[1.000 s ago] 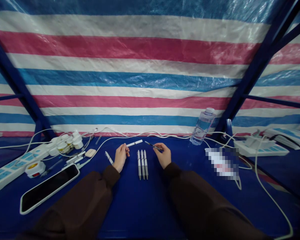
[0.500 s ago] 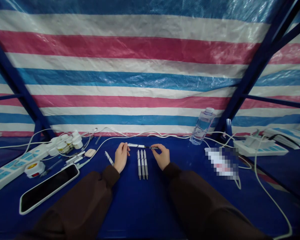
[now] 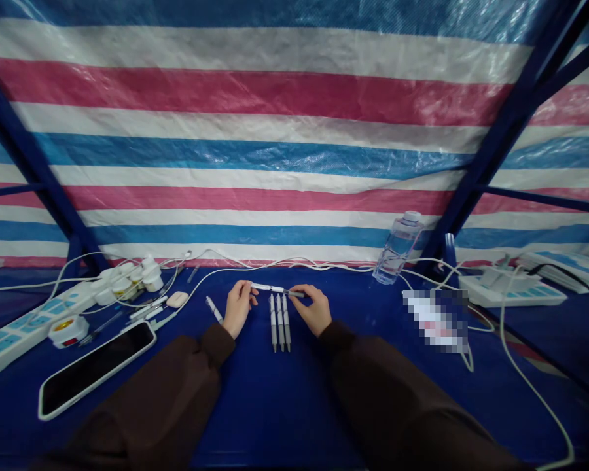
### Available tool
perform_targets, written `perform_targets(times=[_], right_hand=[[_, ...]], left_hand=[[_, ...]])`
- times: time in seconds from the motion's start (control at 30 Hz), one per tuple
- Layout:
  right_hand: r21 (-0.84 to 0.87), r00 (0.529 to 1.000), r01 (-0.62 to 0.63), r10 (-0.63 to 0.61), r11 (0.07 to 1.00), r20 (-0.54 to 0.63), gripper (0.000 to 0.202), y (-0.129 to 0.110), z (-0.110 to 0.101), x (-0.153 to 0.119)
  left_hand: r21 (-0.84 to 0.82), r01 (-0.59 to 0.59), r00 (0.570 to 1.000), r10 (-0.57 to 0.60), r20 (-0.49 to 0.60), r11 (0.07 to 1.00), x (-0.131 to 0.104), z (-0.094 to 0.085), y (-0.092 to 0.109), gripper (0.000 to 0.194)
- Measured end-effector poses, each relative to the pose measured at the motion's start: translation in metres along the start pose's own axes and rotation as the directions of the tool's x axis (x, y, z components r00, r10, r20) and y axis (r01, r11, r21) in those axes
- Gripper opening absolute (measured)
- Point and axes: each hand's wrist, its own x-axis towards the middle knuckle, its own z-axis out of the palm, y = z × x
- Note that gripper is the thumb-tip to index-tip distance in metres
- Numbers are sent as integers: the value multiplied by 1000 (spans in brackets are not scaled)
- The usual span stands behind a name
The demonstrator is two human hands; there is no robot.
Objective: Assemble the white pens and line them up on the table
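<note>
My left hand [image 3: 238,307] is closed, its fingertips pinching the rear of a pen's white barrel [image 3: 267,288]. Closed on the same pen's grey grip section [image 3: 295,294] is my right hand [image 3: 314,307]. The pen lies nearly level between the two hands, and a small dark stretch shows where the barrel meets the grip. Just below it, three white pens with grey grips [image 3: 280,324] lie side by side, tips toward me. Another white pen [image 3: 214,309] rests left of my left hand, partly hidden by it.
At left are a phone [image 3: 98,369], a power strip [image 3: 34,320] with plugs, loose pen parts [image 3: 147,310] and a pale earbud-like case [image 3: 177,299]. A water bottle [image 3: 397,248] stands at back right, near a blurred packet [image 3: 436,320], cables and another power strip [image 3: 515,294].
My right hand has shifted left with the grey grip, bringing it up near the white barrel. The dark refill length seen between them before is now mostly covered. My left hand barely moved.
</note>
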Motion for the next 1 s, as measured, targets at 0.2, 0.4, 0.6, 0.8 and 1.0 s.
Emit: perform_targets(times=[0.2, 0.4, 0.6, 0.8, 1.0], right_hand=[[22, 1000, -7, 7, 1000, 2, 8, 0, 0, 0], [25, 1000, 4, -4, 1000, 27, 10, -2, 0, 0], [75, 999, 13, -17, 997, 48, 13, -1, 1, -1], [60, 995, 0, -6, 998, 101, 20, 0, 2, 0], [47, 976, -155, 146, 987, 165, 41, 5, 3, -2]], left_hand=[[-31, 20, 1000, -20, 14, 999, -1, 0, 2, 31], [-55, 4, 999, -1, 47, 998, -1, -1, 2, 31], [-66, -12, 999, 14, 44, 998, -2, -1, 2, 29], [-73, -15, 998, 19, 53, 997, -2, -1, 6, 30], [-68, 3, 998, 1, 63, 998, -4, 0, 6, 31]])
